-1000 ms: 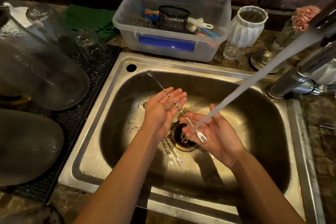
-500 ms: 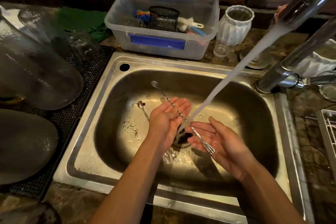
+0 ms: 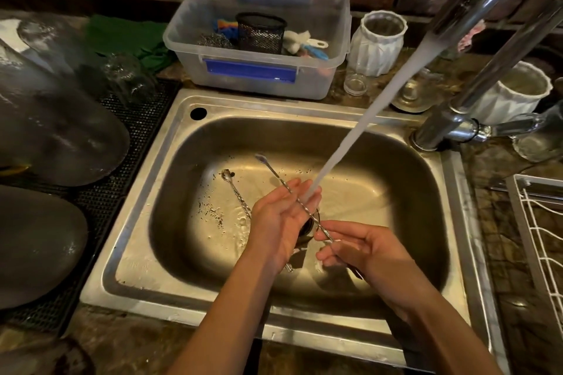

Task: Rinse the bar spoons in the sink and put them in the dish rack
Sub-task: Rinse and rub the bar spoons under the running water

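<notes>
Steel spoon (image 3: 300,203) under water stream (image 3: 359,122): right hand (image 3: 362,248) pinches spoon, left hand (image 3: 281,216) open, flat. Roll spoon; rinse full length.

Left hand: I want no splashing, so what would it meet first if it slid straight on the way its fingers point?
Probably the water stream, already hitting the left hand's fingertips; beyond that, the sink's back wall. Depth is uncertain.

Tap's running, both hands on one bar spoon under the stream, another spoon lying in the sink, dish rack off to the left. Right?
Not quite: the head view shows the dish rack at the right edge, not the left. The rest stands.
</notes>
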